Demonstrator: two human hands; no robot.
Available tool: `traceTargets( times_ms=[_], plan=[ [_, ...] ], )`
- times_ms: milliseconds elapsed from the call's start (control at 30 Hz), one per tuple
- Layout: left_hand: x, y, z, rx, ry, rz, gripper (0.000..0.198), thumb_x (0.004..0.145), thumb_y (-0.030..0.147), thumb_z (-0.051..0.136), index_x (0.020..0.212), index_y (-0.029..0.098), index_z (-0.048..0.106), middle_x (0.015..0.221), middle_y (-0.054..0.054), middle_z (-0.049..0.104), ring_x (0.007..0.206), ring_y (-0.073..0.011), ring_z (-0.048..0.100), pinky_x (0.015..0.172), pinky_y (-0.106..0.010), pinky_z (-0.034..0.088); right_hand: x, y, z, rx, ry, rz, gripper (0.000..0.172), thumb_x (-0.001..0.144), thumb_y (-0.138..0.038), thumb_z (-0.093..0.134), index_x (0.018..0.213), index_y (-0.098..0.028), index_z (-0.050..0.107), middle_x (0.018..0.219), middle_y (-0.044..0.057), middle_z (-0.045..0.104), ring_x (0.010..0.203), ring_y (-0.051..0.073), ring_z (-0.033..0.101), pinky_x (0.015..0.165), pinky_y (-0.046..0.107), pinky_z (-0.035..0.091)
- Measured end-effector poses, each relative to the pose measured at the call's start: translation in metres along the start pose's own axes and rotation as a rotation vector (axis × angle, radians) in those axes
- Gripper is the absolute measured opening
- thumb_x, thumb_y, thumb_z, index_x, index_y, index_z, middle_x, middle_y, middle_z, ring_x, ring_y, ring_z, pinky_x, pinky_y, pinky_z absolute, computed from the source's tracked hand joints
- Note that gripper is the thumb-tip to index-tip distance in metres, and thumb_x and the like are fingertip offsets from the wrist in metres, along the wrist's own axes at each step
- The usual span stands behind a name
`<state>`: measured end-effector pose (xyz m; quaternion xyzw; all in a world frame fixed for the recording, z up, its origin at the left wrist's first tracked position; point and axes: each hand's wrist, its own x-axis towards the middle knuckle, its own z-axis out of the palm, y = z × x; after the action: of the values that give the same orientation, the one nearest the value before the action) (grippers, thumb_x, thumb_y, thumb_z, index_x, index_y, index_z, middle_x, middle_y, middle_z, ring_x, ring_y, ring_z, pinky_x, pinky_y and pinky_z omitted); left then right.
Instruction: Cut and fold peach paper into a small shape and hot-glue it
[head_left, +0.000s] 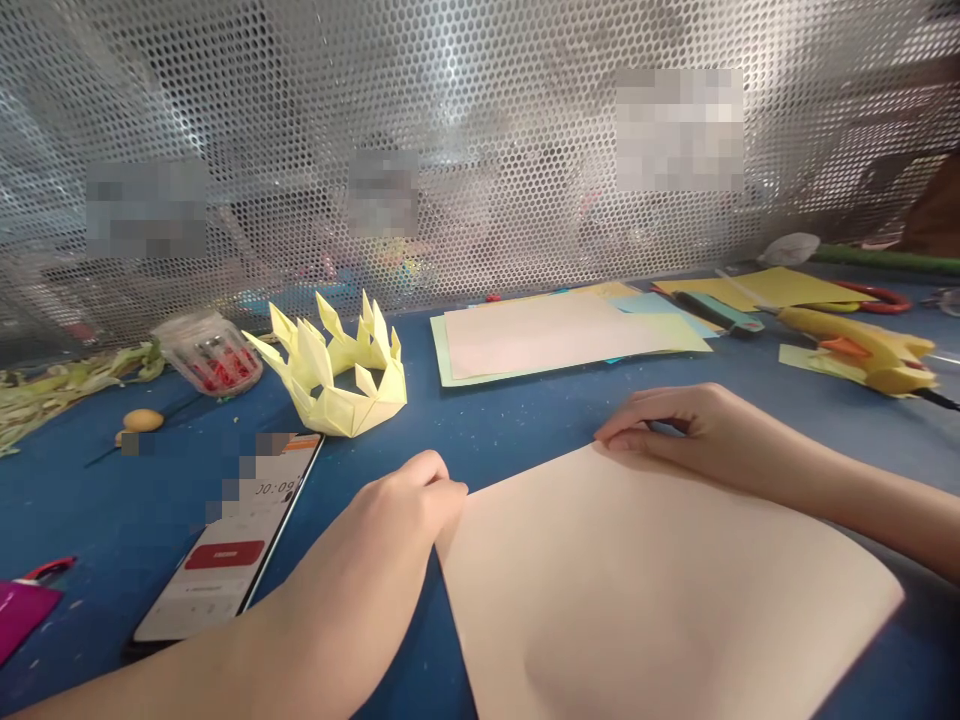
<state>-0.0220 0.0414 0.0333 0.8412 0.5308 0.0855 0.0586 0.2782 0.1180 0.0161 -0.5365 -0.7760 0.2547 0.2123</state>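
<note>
A large pale pinkish sheet of paper [645, 580] lies in front of me, slightly bowed, its right edge lifted. My left hand [420, 500] is closed on the sheet's far left corner, fingers curled and thumb along the edge. At the far edge, further right, my right hand [675, 425] pinches the paper between thumb and fingers. Beyond my left hand stands a folded pale yellow paper crown [349, 385] with pointed tips. A phone [225, 555] showing a timer lies left of my left forearm.
A stack of coloured paper [540, 340] lies at the back. To its right are a green-handled cutter [724, 312] and a yellow glue gun [862, 340]. A clear jar [210, 352] with red bits stands back left, before a perforated metal screen [480, 140]. A purple item [26, 615] lies at the left edge.
</note>
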Motion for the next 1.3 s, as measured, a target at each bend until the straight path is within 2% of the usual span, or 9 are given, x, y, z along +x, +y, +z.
traceTargets(
  times_ms=[100, 267, 400, 500, 567, 633, 733, 867, 1300],
  plan=[
    [0.006, -0.002, -0.002, -0.078, -0.035, -0.08, 0.037, 0.093, 0.002, 0.038, 0.083, 0.02, 0.069, 0.09, 0.0, 0.064, 0.073, -0.0128, 0.063, 0.063, -0.02, 0.045, 0.0, 0.0, 0.0, 0.007, 0.001, 0.007, 0.034, 0.086, -0.057, 0.067, 0.088, -0.027, 0.083, 0.098, 0.007, 0.079, 0.09, 0.028, 0.069, 0.077, 0.038, 0.049],
    [0.011, -0.007, -0.002, -0.216, -0.105, -0.17, 0.033, 0.091, 0.001, 0.043, 0.074, 0.019, 0.064, 0.088, 0.002, 0.064, 0.07, -0.0103, 0.062, 0.064, -0.019, 0.047, 0.0, 0.001, 0.001, 0.017, -0.003, -0.001, 0.037, 0.086, -0.059, 0.067, 0.089, -0.026, 0.083, 0.097, 0.008, 0.079, 0.09, 0.028, 0.069, 0.077, 0.038, 0.048],
    [0.003, -0.004, 0.004, -0.126, -0.058, 0.052, 0.033, 0.087, 0.002, 0.047, 0.077, 0.022, 0.071, 0.107, -0.002, 0.069, 0.098, -0.0168, 0.067, 0.08, -0.024, 0.054, 0.001, 0.002, 0.001, 0.024, -0.015, -0.026, 0.041, 0.087, -0.062, 0.065, 0.089, -0.024, 0.083, 0.099, 0.009, 0.078, 0.088, 0.027, 0.068, 0.076, 0.038, 0.048],
    [-0.008, 0.004, 0.019, -0.118, -0.035, 0.284, 0.031, 0.089, 0.008, 0.055, 0.103, 0.028, 0.075, 0.131, -0.001, 0.069, 0.12, -0.0186, 0.063, 0.096, -0.026, 0.054, 0.001, 0.003, 0.001, 0.021, -0.016, -0.032, 0.042, 0.087, -0.063, 0.065, 0.089, -0.025, 0.083, 0.1, 0.009, 0.078, 0.09, 0.028, 0.068, 0.078, 0.04, 0.047],
    [-0.017, 0.008, 0.032, -0.082, 0.022, 0.405, 0.031, 0.094, 0.017, 0.06, 0.122, 0.024, 0.069, 0.138, -0.003, 0.068, 0.126, -0.0191, 0.062, 0.104, -0.026, 0.052, 0.001, 0.003, 0.001, 0.022, -0.016, -0.038, 0.041, 0.088, -0.063, 0.065, 0.088, -0.025, 0.082, 0.099, 0.009, 0.078, 0.091, 0.029, 0.067, 0.08, 0.04, 0.047],
    [-0.026, 0.009, 0.043, 0.067, 0.036, 0.446, 0.041, 0.099, 0.031, 0.06, 0.138, 0.018, 0.059, 0.151, -0.009, 0.059, 0.138, -0.0245, 0.055, 0.114, -0.035, 0.046, 0.001, 0.002, 0.001, 0.023, -0.017, -0.044, 0.041, 0.088, -0.062, 0.065, 0.088, -0.025, 0.082, 0.098, 0.009, 0.078, 0.09, 0.029, 0.068, 0.081, 0.041, 0.047],
    [-0.035, 0.007, 0.055, 0.276, 0.086, 0.498, 0.05, 0.105, 0.032, 0.049, 0.153, 0.017, 0.044, 0.158, -0.011, 0.05, 0.143, -0.0269, 0.05, 0.114, -0.039, 0.046, 0.001, 0.002, 0.001, 0.017, -0.012, -0.049, 0.042, 0.088, -0.063, 0.065, 0.088, -0.025, 0.082, 0.098, 0.008, 0.078, 0.09, 0.028, 0.068, 0.081, 0.04, 0.048],
    [-0.038, 0.005, 0.063, 0.404, 0.154, 0.53, 0.054, 0.107, 0.029, 0.042, 0.158, 0.015, 0.035, 0.157, -0.012, 0.048, 0.141, -0.0293, 0.054, 0.108, -0.039, 0.052, 0.001, 0.001, 0.002, 0.011, -0.001, -0.048, 0.044, 0.086, -0.065, 0.065, 0.089, -0.024, 0.083, 0.098, 0.009, 0.078, 0.089, 0.028, 0.068, 0.079, 0.04, 0.049],
    [-0.038, 0.006, 0.071, 0.407, 0.157, 0.527, 0.058, 0.106, 0.026, 0.042, 0.16, 0.013, 0.028, 0.157, -0.018, 0.045, 0.141, -0.0333, 0.053, 0.106, -0.042, 0.055, 0.002, 0.001, 0.002, 0.011, 0.01, -0.025, 0.041, 0.086, -0.062, 0.067, 0.089, -0.024, 0.083, 0.1, 0.009, 0.079, 0.089, 0.028, 0.07, 0.078, 0.039, 0.05]
  ],
)
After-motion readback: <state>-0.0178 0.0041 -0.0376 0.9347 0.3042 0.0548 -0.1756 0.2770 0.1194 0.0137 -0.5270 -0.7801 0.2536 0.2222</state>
